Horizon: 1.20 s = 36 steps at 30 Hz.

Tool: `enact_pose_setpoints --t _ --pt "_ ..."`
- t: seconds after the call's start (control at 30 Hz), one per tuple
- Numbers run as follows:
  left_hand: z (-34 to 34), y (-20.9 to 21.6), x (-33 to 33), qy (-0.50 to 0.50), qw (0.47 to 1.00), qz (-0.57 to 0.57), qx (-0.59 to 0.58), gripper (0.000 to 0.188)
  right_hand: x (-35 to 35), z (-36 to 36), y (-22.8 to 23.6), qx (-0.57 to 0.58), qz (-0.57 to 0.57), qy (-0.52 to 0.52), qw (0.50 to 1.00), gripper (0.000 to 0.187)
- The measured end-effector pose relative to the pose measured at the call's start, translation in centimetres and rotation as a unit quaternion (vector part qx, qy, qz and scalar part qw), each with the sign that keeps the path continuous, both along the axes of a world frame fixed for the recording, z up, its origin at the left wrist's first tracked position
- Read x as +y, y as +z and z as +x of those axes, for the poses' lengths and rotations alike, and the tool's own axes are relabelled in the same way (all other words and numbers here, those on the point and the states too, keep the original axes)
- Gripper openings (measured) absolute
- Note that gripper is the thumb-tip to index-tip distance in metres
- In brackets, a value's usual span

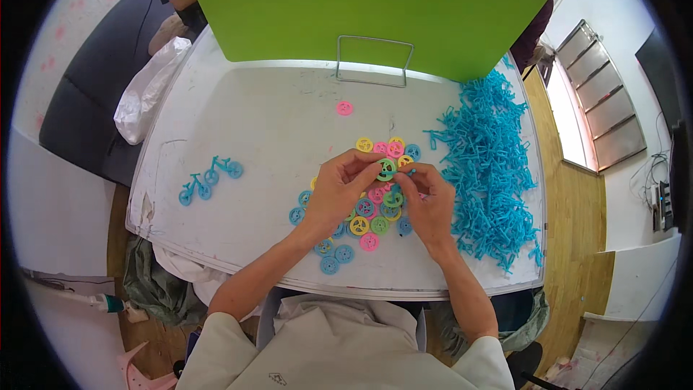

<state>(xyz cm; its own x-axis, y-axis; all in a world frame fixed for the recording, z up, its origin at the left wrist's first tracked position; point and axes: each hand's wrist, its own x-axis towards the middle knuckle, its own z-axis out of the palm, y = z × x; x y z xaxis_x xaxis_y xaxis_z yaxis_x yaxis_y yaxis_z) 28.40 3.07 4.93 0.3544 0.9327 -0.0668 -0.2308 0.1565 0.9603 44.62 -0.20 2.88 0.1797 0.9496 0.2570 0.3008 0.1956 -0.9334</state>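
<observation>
Over the middle of the table, my left hand [338, 186] pinches a small green toy wheel [387, 169] between thumb and fingertips. Close beside it, my right hand [431, 201] has its thumb and fingers pressed together on a small blue plastic piece, mostly covered by the fingers. Under and around both hands lie loose toy wheels in pink, yellow, green and blue, among them a yellow wheel [359, 226] and a pink wheel [369, 241]. To the left stand two blue toy bicycles [195, 189] with wheels on them.
A large heap of blue plastic bicycle frames [491, 173] covers the table's right side. A green panel [375, 7] rises at the back, with a wire stand [372, 83] before it. One pink wheel [345, 108] lies apart. A white bag [148, 94] hangs at the left edge.
</observation>
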Motion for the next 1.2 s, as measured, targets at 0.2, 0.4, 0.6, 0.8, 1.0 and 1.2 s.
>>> enact_pose_setpoints --t 0.2,0.4,0.6,0.8,1.0,1.2 --pt "0.5 0.0 -0.5 0.031 0.995 -0.067 -0.065 0.022 -0.1 -0.4 -0.1 0.062 -0.022 -0.009 0.998 0.014" --pt "1.1 -0.7 -1.0 0.095 0.995 0.040 0.006 0.021 -0.2 -0.9 0.0 0.059 -0.027 -0.015 0.998 0.014" --pt "1.1 -0.5 -1.1 0.132 0.988 0.067 0.052 0.018 -0.3 -1.3 0.1 0.064 -0.050 -0.024 0.996 0.016" --pt "1.2 -0.1 -1.4 0.139 0.988 0.054 0.049 0.019 -0.1 -1.5 -0.4 0.117 -0.074 -0.025 0.990 0.012" --pt "1.4 -0.6 -1.5 0.154 0.988 0.022 -0.011 0.020 -0.2 -1.6 0.0 0.149 -0.079 -0.016 0.985 0.011" --pt "1.2 -0.7 -1.1 0.142 0.988 0.054 0.025 0.019 -0.3 -1.2 0.1 -0.036 0.058 -0.045 0.997 0.013"
